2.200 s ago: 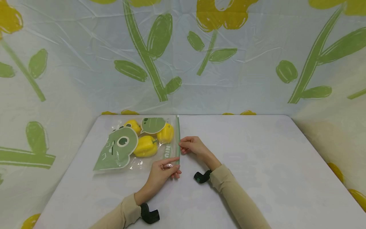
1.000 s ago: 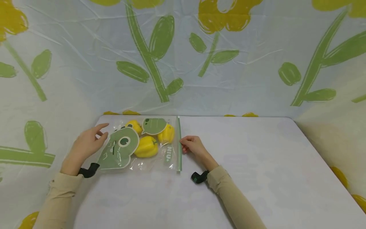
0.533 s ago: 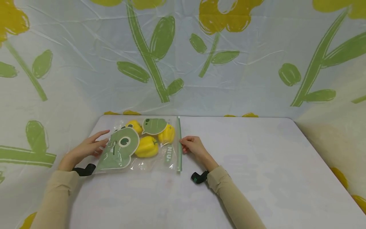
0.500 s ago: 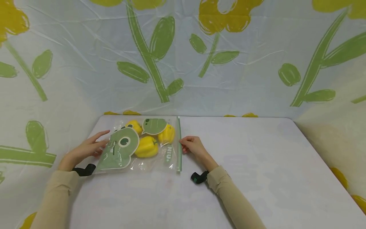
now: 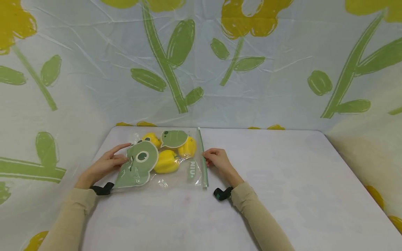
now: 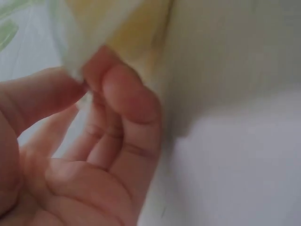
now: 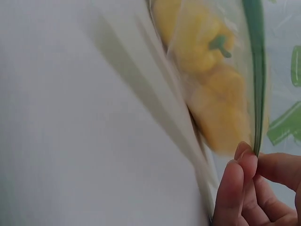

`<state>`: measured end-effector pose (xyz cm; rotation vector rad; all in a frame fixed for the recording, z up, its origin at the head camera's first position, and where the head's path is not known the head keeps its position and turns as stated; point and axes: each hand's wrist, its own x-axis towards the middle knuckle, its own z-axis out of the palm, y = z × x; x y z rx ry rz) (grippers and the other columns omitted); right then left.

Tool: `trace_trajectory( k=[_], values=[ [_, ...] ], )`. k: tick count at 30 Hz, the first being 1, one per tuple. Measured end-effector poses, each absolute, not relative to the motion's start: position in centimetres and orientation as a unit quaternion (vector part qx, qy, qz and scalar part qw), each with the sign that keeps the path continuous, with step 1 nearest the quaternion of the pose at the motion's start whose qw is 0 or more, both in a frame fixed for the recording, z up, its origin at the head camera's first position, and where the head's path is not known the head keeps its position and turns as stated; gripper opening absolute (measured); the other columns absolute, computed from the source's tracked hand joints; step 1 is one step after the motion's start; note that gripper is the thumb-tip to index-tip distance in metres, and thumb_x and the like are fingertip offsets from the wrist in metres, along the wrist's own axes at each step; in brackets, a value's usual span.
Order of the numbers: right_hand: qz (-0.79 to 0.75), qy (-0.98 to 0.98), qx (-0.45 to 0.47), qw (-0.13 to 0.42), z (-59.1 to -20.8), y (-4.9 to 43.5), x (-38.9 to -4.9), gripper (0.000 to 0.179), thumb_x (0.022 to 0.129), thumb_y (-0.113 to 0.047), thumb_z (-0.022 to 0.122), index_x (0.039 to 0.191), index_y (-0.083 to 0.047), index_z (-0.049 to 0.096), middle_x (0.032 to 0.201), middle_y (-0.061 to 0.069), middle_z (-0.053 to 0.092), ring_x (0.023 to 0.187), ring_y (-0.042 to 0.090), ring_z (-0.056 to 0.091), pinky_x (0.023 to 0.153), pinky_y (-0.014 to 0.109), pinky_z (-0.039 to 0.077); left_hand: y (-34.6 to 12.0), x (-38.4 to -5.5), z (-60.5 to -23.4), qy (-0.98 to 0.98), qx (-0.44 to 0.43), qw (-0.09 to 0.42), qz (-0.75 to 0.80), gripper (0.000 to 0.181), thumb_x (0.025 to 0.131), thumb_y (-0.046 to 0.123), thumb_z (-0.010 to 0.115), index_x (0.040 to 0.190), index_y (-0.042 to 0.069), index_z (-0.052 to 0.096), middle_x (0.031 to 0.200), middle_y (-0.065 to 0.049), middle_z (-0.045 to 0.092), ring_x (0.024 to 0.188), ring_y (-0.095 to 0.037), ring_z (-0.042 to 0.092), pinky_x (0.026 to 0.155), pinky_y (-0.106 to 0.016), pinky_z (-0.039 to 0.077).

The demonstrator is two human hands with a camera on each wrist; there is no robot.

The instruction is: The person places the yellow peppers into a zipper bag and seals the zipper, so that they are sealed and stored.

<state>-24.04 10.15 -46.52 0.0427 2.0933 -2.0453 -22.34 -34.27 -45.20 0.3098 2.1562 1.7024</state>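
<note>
Fingertips of the right hand (image 5: 218, 161) pinch the green zip strip (image 5: 204, 160) that runs along the right edge of the clear bag (image 5: 166, 174); the right wrist view shows the strip (image 7: 256, 70) caught between the thumb and the curled fingers (image 7: 235, 188), with the plastic lifted a little off the table there. At the opposite edge the left hand (image 5: 105, 165) lies beside the bag with its fingers reaching onto the plastic next to the large green sticker (image 5: 138, 167). The left wrist view shows the thumb and fingers (image 6: 127, 94) closed on a thin fold of pale plastic, so this hand also holds the bag by its edge. The bag lies flat on the white table (image 5: 282, 195), on its left half and toward the far edge. Inside it are yellow bell peppers (image 5: 166, 161), three of them as far as can be seen, bunched in the far middle of the bag and partly covered by a second, smaller green sticker (image 5: 174, 138) shaped like a speech bubble. Green lettering (image 5: 192, 166) is printed just beside the zip strip. Both forearms wear beige sleeves (image 5: 254, 212), each with a dark strap (image 5: 222, 194) at the wrist. Behind the table and at both sides hangs a pale backdrop (image 5: 251, 69) printed with large green stems, leaves and yellow flowers.
</note>
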Motion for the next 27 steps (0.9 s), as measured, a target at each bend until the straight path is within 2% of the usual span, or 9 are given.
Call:
trace_trajectory(
  k=[6,12,17,22,27],
  values=[
    [-0.677,0.726,0.024,0.117,-46.1,14.1,-24.3,0.015,0.09,-0.007,0.067,0.094,0.008,0.068,0.068,0.002,0.061,0.058,0.012,0.055,0.055,0.022,0.05,-30.1,-23.0,-45.9,0.756,0.096,0.169,0.625,0.062,0.1,0.006,0.054,0.156,0.009,0.027,0.085,0.002,0.063,0.088,-0.007,0.057,0.075,-0.025,0.051],
    [-0.668,0.732,0.033,0.13,-45.8,20.0,-24.0,0.015,0.092,-0.006,0.065,0.096,0.007,0.069,0.073,0.001,0.064,0.063,0.012,0.056,0.06,0.023,0.052,-24.4,-23.9,-46.3,0.755,0.098,0.172,0.625,0.062,0.098,0.004,0.054,0.155,0.013,0.031,0.084,-0.001,0.062,0.085,-0.011,0.058,0.073,-0.026,0.05],
    [-0.674,0.725,0.035,0.136,-45.8,24.6,-23.8,0.011,0.094,-0.006,0.062,0.094,0.0,0.071,0.08,-0.001,0.066,0.069,0.01,0.058,0.065,0.022,0.052,-20.2,-24.7,-46.3,0.748,0.099,0.155,0.638,0.062,0.096,0.003,0.057,0.153,0.016,0.035,0.082,-0.002,0.06,0.078,-0.011,0.055,0.068,-0.025,0.048],
    [-0.683,0.713,0.035,0.152,-45.6,27.2,-23.7,0.011,0.095,-0.007,0.062,0.095,-0.002,0.073,0.082,-0.001,0.066,0.07,0.009,0.058,0.066,0.02,0.052,-18.0,-25.3,-46.8,0.72,0.112,0.133,0.672,0.06,0.097,0.004,0.058,0.152,0.012,0.037,0.082,0.0,0.06,0.073,-0.01,0.051,0.065,-0.023,0.045],
    [-0.68,0.714,0.02,0.165,-45.5,27.7,-23.6,0.018,0.096,-0.01,0.063,0.103,0.004,0.07,0.082,-0.001,0.067,0.07,0.009,0.058,0.066,0.02,0.052,-17.7,-25.1,-47.9,0.676,0.116,0.125,0.717,0.057,0.099,0.005,0.056,0.152,0.011,0.037,0.088,-0.002,0.061,0.082,-0.011,0.056,0.072,-0.023,0.049]
  ],
)
